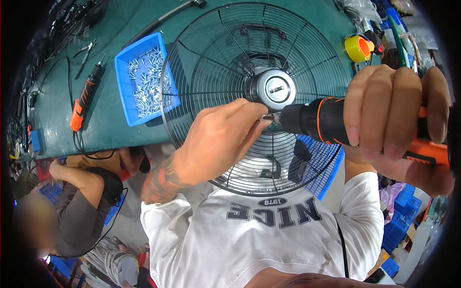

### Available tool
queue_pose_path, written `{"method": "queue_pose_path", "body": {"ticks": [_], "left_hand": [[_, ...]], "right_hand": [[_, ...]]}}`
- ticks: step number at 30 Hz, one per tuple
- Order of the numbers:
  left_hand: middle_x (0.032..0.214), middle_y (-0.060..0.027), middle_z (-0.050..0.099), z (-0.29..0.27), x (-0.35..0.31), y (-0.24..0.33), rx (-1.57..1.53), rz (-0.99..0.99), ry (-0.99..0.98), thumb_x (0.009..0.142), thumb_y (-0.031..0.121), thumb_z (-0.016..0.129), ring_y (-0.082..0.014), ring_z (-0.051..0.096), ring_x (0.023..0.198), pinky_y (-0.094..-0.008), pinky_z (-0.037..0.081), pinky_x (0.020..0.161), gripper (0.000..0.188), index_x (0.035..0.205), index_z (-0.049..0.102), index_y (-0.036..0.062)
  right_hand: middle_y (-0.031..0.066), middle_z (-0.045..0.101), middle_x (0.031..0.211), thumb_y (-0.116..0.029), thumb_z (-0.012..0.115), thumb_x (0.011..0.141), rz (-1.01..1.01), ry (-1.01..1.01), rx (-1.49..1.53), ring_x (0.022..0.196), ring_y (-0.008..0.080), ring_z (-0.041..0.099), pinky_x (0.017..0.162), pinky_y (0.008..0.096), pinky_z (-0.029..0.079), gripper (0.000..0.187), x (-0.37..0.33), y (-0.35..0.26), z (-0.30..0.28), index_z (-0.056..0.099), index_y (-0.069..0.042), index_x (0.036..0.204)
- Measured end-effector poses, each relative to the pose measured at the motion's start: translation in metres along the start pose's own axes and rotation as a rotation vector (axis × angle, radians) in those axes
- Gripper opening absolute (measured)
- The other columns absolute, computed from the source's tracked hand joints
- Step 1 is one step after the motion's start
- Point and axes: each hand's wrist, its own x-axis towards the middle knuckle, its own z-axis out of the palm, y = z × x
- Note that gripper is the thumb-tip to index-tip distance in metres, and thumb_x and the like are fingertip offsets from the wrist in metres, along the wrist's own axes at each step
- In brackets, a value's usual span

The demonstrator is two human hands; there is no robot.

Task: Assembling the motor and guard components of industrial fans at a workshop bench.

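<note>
Hands are working at the hub of a round black wire fan guard (211, 72), which is standing partly over the green workbench (110, 120) and partly over the person's lap. Right hand (394, 115) is wrapping closed around the black-and-orange electric screwdriver (326, 122), whose bit is pointing left toward a spot just below the silver hub cap (274, 89) at the guard's centre. Left hand (223, 139) is pinching its fingertips (257, 120) together right at the bit tip; whatever small part they are holding is hidden, so I cannot tell what it is. Blue tray of screws (126, 77) is sitting on the bench just left of the guard, partly behind its rim. Second orange screwdriver (84, 98) is lying well to the left, and a yellow tape roll (358, 48) is resting at upper right.
</note>
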Motion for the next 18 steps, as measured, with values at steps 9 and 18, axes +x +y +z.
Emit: {"method": "queue_pose_path", "body": {"ticks": [9,18], "left_hand": [[0.091,-0.0085,0.069,-0.013,0.001,-0.003,0.058,-0.075,0.068,0.076,0.003,0.083,-0.0169,0.063,0.061,-0.0263,0.047,0.053,0.035,0.108,0.067,0.0005],[0.108,-0.015,0.063,-0.092,-0.025,-0.096,-1.314,-0.533,1.058,0.098,0.008,0.054,-0.0172,0.058,0.097,-0.027,0.051,0.081,0.032,0.126,0.054,-0.0079]], "right_hand": [[0.001,0.055,0.082,-0.062,0.056,0.087,0.056,-0.092,0.02,0.069,0.0146,0.052,0.074,0.032,0.04,0.067,0.016,0.009,-0.002,0.056,-0.009,0.127],[0.0136,0.058,0.072,-0.037,0.069,0.093,-0.014,0.48,0.157,0.062,0.0225,0.061,0.059,0.0351,0.054,0.044,0.028,0.084,-0.01,0.054,0.003,0.106]]}}
